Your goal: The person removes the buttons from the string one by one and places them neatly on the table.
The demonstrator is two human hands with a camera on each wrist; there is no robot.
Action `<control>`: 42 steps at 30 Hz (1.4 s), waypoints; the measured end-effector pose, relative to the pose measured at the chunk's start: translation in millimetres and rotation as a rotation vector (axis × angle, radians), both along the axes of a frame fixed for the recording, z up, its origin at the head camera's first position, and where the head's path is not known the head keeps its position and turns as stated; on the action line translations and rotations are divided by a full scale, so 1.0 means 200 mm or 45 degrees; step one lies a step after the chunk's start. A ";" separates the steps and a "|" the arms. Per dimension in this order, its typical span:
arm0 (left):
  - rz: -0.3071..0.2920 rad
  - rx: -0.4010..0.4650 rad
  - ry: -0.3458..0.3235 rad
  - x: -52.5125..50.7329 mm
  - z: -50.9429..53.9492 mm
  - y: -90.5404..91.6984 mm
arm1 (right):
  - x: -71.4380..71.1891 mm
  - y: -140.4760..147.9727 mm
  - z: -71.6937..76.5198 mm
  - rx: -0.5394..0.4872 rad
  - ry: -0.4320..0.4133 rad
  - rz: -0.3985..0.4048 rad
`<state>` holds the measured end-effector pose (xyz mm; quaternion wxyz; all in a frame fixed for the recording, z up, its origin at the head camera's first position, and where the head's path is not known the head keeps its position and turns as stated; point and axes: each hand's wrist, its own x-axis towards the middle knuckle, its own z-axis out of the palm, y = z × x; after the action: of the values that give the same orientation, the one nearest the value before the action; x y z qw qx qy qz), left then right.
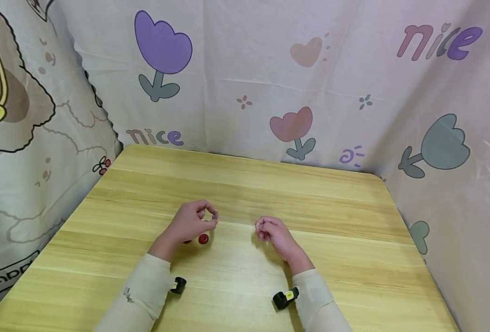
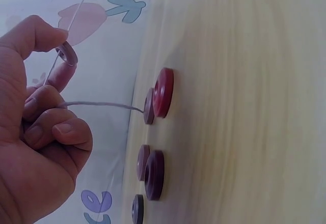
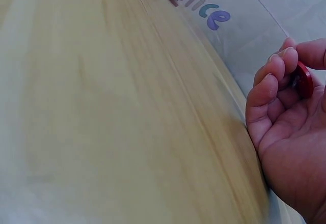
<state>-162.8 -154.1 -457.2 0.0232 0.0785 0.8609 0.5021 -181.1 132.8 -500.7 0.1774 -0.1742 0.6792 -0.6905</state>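
With thumb and index finger my left hand (image 1: 192, 222) pinches a small purplish-grey button (image 2: 67, 54) above the table. A thin pale string (image 2: 103, 104) runs past that button, and whether it goes through the hole I cannot tell. Stretched across the gap, the string reaches my right hand (image 1: 277, 234), whose fingertips pinch it. A red button (image 3: 304, 80) is held inside the curled right fingers, partly hidden. Another length of string leads from the left hand's curled fingers toward a brownish button (image 2: 148, 107). Beside that one lies a bigger red button (image 2: 164, 92).
More buttons lie on the wooden table (image 1: 236, 286) under the left hand: a dark maroon one (image 2: 155, 175), a pinkish one (image 2: 142, 162) and a dark grey one (image 2: 137, 210). A printed cloth (image 1: 236, 55) hangs behind the table's far edge. Both wrists carry black cameras.
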 end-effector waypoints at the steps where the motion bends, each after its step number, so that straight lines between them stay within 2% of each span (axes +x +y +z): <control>1: 0.008 0.001 -0.006 0.00 0.00 -0.01 | 0.00 0.00 0.00 0.006 -0.007 -0.001; 6: 0.037 -0.005 -0.032 0.01 0.00 -0.03 | 0.00 0.00 0.02 0.017 -0.027 -0.010; 13: 0.039 0.009 -0.066 0.01 0.02 -0.07 | 0.01 0.00 0.02 0.026 -0.031 -0.024; 18: 0.068 -0.006 -0.065 0.02 0.03 -0.09 | 0.01 0.00 0.02 0.016 -0.033 -0.021; 24: 0.097 -0.049 -0.073 0.03 0.02 -0.14 | 0.00 0.00 0.02 0.004 -0.048 -0.014; 32: 0.122 -0.032 -0.043 0.03 0.01 -0.19 | 0.00 -0.01 0.02 0.009 -0.035 -0.022; 42: 0.160 -0.007 -0.091 0.05 0.01 -0.25 | 0.01 -0.01 0.02 0.000 -0.054 -0.019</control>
<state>-153.0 -204.9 -455.8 0.0226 0.0064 0.8641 0.5027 -179.7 130.8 -496.8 0.1866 -0.1546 0.6766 -0.6953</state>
